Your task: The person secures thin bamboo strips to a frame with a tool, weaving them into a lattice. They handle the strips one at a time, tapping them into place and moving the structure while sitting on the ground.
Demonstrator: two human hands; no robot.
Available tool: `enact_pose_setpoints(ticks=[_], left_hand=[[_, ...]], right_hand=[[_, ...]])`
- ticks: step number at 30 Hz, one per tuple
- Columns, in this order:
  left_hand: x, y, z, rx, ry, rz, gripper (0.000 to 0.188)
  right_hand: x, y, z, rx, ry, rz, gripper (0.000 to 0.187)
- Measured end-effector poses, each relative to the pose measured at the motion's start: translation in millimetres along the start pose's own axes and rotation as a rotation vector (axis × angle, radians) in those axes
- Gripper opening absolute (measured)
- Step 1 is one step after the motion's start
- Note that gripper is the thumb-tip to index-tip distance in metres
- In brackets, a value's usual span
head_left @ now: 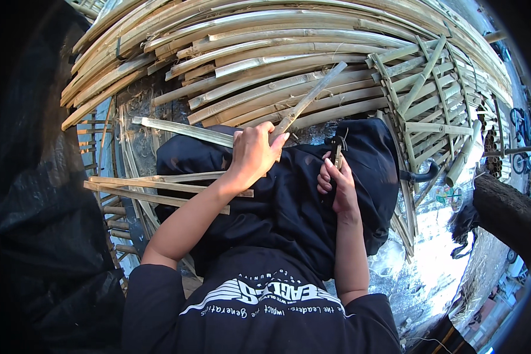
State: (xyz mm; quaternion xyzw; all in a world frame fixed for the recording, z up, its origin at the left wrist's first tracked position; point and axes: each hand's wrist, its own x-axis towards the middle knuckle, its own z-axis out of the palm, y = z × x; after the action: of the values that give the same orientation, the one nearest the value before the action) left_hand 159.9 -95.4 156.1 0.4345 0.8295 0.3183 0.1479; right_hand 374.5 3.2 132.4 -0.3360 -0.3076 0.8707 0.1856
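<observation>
My left hand (pixel 252 154) is closed on a split bamboo strip (pixel 310 97), which slants up and away to the right over my lap. My right hand (pixel 341 184) grips a small dark hand tool (pixel 337 152) upright over my right thigh; its exact kind is hard to make out. A thin curl of shaving sits near the tool's top. Another pale bamboo slat (pixel 183 131) runs left from beside my left hand. Several narrow bamboo strips (pixel 159 183) lie across my left thigh, under my left forearm.
Long split bamboo poles (pixel 277 53) are piled in front of me. A lashed bamboo frame (pixel 430 100) leans at the right, near a curved dark handle (pixel 422 175) and a thick log (pixel 507 206). Black sheeting (pixel 41 206) hangs at the left. Shiny silver sheeting (pixel 425 265) covers the ground at right.
</observation>
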Motion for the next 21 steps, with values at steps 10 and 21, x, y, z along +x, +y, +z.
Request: enact_pose_setpoints(ticks=[10,21], left_hand=[[-3,-9,11,0.077,-0.090,-0.054,0.035],[-8,-20,20,0.082,-0.025,0.039,0.031]], right_hand=[[3,8,3,-0.213,0.042,-0.022,0.021],[6,18,8,-0.491,0.066,-0.056,0.031]])
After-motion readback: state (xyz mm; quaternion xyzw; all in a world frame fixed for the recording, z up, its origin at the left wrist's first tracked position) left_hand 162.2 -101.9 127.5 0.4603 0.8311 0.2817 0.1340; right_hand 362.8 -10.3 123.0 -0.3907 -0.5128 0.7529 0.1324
